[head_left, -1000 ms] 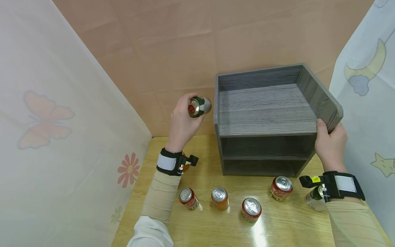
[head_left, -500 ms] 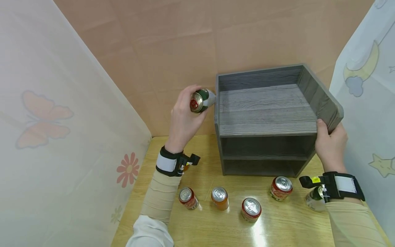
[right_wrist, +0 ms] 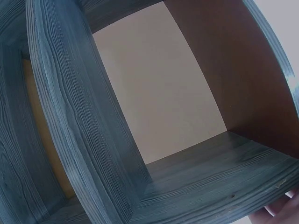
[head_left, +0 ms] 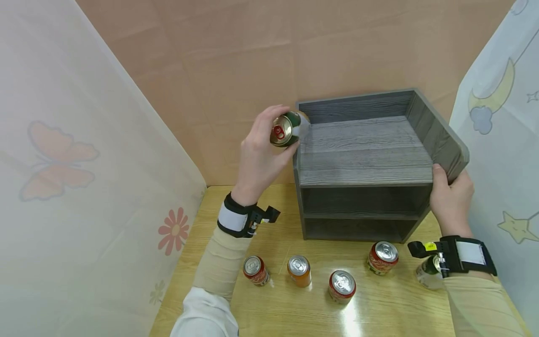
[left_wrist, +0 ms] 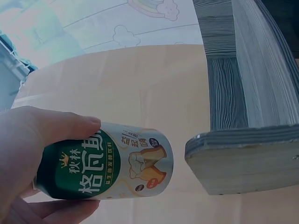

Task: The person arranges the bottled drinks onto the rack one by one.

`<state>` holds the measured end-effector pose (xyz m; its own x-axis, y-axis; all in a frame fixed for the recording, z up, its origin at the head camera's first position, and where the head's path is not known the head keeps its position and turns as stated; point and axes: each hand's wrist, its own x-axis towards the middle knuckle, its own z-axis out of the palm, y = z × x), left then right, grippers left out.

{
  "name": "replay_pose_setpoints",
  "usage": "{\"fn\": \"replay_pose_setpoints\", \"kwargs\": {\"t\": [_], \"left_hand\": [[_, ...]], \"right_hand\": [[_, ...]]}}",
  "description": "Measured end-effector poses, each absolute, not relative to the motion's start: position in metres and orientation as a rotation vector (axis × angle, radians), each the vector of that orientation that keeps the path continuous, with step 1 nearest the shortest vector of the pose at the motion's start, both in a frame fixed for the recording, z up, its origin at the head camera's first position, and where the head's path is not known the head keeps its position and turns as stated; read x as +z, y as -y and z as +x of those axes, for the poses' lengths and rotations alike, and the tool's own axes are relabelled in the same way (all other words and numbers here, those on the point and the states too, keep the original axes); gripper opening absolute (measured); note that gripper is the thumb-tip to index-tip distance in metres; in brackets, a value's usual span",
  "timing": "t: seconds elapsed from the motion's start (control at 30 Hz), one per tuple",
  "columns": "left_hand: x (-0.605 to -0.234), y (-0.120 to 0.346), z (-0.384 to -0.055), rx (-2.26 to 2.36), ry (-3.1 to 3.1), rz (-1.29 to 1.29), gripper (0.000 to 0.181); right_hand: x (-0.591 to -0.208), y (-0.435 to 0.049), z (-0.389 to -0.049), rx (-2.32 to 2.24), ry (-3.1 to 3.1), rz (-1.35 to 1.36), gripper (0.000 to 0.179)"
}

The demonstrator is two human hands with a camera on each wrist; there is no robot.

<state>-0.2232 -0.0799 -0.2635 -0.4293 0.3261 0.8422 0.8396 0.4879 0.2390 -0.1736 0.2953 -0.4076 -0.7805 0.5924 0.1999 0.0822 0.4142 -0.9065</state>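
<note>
Presently the can is gripped between the left hand's curled fingers and thumb, raised above the far edge of the table. It lies tilted, long axis running from the lid, facing the near edge, to the base, pointing rightward at the shelf's left wall, with a gap between in the left wrist view. The left hand reaches up and forward; the right hand clasps the shelf's right side.
</note>
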Motion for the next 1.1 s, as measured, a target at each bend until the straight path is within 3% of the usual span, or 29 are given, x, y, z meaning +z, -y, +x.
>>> {"fn": "replay_pose_setpoints", "kwargs": {"t": [0.3,1.1], "left_hand": [[-0.267,0.067,-0.221,-0.861,1.989,-1.035,0.061],[-0.287,0.043,-0.222,-0.755,2.183,-1.096,0.064]], "right_hand": [[-0.408,-0.296,-0.174,1.317,2.151,-0.537,0.015],[-0.407,-0.296,-0.174,1.333,2.146,-0.569,0.016]]}}
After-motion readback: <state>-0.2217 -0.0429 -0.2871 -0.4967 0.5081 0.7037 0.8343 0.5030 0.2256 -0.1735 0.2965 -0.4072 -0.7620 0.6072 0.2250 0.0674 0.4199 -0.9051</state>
